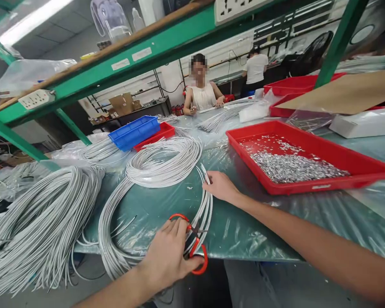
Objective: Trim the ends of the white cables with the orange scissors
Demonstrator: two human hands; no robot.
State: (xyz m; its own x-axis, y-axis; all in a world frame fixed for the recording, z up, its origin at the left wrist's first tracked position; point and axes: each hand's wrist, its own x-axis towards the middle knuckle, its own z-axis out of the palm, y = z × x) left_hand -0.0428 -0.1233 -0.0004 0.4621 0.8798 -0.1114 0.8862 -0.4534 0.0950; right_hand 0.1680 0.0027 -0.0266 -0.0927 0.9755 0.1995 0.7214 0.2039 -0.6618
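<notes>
My left hand (170,252) is closed on a pair of red-handled scissors (199,256), with thumb and fingers at the two loops. The scissor blades lie across a thin bundle of white cables (206,209) near the table's front edge. Further up the same bundle, my right hand (220,185) pinches the cables just below their ends. The bundle curves round to the left in a loose loop (107,222). Beyond it a coil of white cables (165,162) lies on the green table (154,205).
A red tray (295,188) of small metal pieces stands at the right. At the left lies a big heap of grey cables (51,222). Blue (134,132) and red bins stand behind the coil. A green shelf frame (167,45) crosses above. A person sits opposite.
</notes>
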